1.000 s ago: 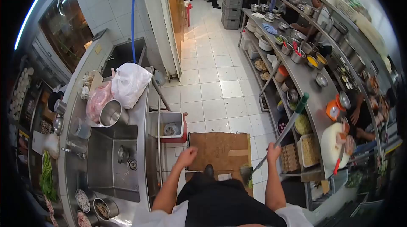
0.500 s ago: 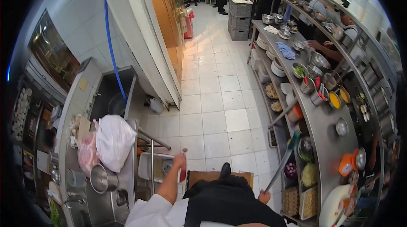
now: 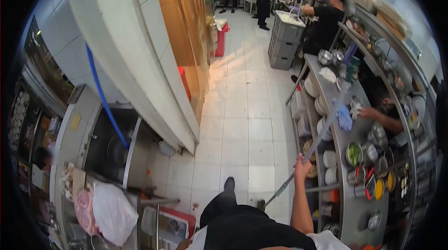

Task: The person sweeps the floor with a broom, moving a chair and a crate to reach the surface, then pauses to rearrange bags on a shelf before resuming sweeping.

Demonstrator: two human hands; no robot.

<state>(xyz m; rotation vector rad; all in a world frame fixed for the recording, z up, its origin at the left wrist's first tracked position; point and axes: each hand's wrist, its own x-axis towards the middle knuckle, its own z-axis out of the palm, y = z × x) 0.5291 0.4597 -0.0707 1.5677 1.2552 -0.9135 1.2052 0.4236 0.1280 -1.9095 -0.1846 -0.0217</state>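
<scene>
My right hand [image 3: 302, 168] is wrapped around a long grey pole [image 3: 323, 132], held out in front and to the right. The pole slants from low near the floor up past the steel worktable, and a green piece [image 3: 353, 68] shows at its upper end, overlapping the shelving in this view. Only a sliver of my left hand [image 3: 185, 244] shows at the bottom edge, beside my apron and close to a red-rimmed white container [image 3: 182, 217]; its fingers are hidden.
On the right, a steel worktable [image 3: 347, 175] holds bowls, a blue cloth [image 3: 344, 118] and sauce pots. A white plastic bag [image 3: 112, 212] lies on the left counter by a sink [image 3: 133, 147]. Ahead stand stacked grey crates [image 3: 282, 47] and several people. A white pillar [image 3: 140, 63] juts in at left.
The view has moved forward along the aisle. My right hand has swung forward and up with the pole, and my left hand has dropped back to the bottom edge.
</scene>
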